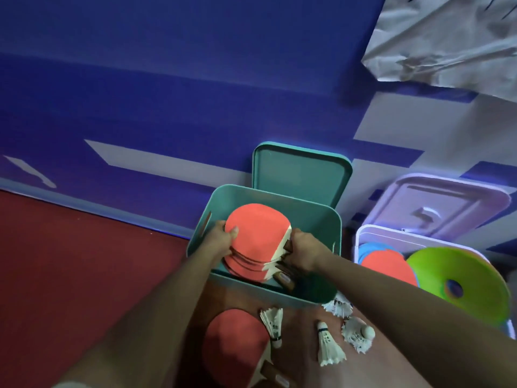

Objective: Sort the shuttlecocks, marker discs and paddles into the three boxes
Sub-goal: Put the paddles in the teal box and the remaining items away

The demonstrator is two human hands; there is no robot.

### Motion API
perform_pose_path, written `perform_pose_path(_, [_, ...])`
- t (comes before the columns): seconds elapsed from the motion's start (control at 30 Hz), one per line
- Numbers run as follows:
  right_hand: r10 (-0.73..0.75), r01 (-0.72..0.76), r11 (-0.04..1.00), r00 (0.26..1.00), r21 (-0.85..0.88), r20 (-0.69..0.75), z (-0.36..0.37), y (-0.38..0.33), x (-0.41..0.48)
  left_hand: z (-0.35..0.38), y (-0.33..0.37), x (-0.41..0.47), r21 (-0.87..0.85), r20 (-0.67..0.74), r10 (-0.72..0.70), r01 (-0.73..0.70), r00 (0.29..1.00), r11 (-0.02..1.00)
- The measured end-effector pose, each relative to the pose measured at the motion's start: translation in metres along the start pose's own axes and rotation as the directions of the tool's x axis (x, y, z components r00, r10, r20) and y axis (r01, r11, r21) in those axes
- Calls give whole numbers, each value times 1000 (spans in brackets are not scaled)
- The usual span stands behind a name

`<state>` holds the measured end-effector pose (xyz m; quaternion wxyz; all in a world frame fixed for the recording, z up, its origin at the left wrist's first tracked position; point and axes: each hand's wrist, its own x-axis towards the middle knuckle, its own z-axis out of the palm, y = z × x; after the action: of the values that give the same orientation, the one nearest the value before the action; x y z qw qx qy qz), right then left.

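Now I see both hands at the teal box (316, 219), which stands open at the far end of the brown table (307, 371). Its teal lid (302, 177) leans up behind it against the blue wall (167, 79).

A stack of paddles (257, 242), red side up, is in the open top of the teal box. The left hand (223, 236) grips the round edge of the stack, thumb on top and fingers curled under. The right hand (303, 254) is wrapped tight round the brown handles on the other side. I cannot tell if the stack rests on the bottom of the box.

One more red paddle (235, 343) lies flat on the table, near me. Just beside it are four white shuttlecocks (328, 348), all lying on the table between my two arms.

To the right stands a white box (363, 233) with marker discs in it. A big green disc (470, 278) with a hole in it tilts up on top, and a red disc (389, 267) and a blue disc (366, 249) lie under it. A purple lid (447, 205) leans behind that box.

To the left of the table is a dark red floor (84, 261).
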<state>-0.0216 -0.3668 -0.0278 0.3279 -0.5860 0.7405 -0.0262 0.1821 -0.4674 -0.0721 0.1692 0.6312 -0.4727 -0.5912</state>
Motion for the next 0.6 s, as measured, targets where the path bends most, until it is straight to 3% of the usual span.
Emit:
perform_pose_path(0.07, [-16,16,999,1000,-35,-3,13,4,6,-2,-11,11,343,-40,64,-46,997,938])
perform_pose_path(0.1, [-9,9,999,1000,-52,-12,19,6,9,-2,-12,12,433,-56,89,-56,994,900])
perform_pose_path(0.27, [10,-13,994,1000,-104,-25,24,9,12,4,-6,2,644,-64,215,-124,974,755])
perform_pose_path(0.33, [-19,11,993,998,-119,-64,21,6,2,1,-3,-7,651,-81,275,-158,958,743])
perform_pose_path(0.43, [-168,147,984,952,-100,-256,19,-1,-32,-9,0,-28,594,-106,437,-296,893,748])
perform_pose_path(0.6, [-294,342,938,864,49,-408,32,-34,-103,-29,-19,-100,329,-98,586,-530,804,782])
